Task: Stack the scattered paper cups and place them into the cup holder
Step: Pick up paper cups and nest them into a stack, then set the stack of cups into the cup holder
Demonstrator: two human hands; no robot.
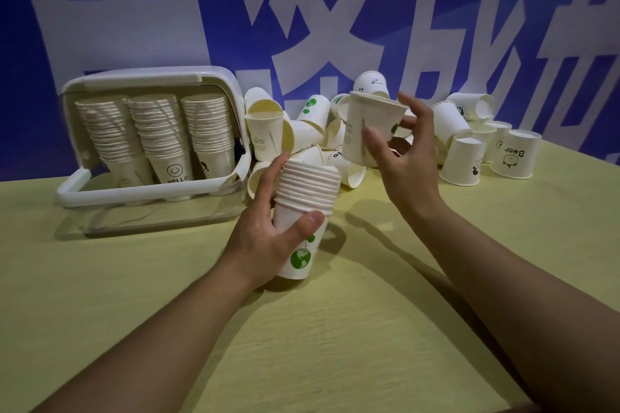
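My left hand [268, 238] grips a stack of nested white paper cups [307, 191] upright above the table; the lowest cup bears a green globe print. My right hand [407, 157] holds a single white paper cup [367, 127], rim up and a little tilted, just above and right of the stack. The white cup holder [151, 77] lies at the left with its lid open, holding three stacks of cups side by side. Behind my hands lies a pile of scattered cups [302, 134], some upright, some on their sides.
More loose cups [463, 161] stand upside down at the right on the yellow-green table [335, 345]. A blue wall with large white characters rises right behind the pile and the holder. The holder's clear lid rests on the table in front of it.
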